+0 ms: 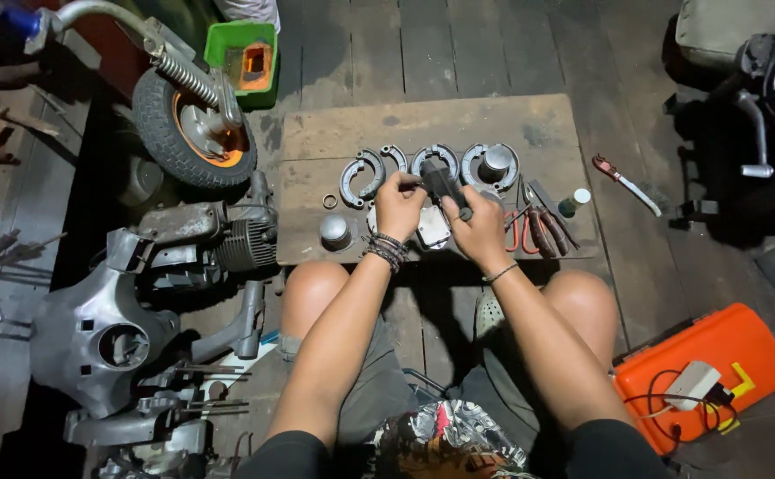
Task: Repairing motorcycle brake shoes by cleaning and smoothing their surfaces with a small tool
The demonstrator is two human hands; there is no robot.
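left hand [399,202]: closed, pinching one end of the dark part [442,180], centre of frame
right hand [479,226]: closed around the same part's lower end
done: brake shoes [363,174] laid out on the wooden board [423,124]
left: engine [219,239] at left sits stripped, wheel [194,133] off

I see an orange case [716,355] on the floor at right, a green bin [228,44] beyond the board's far left corner, a small wheel [188,129] beside it, and red-handled pliers [538,232] near the board's right edge.
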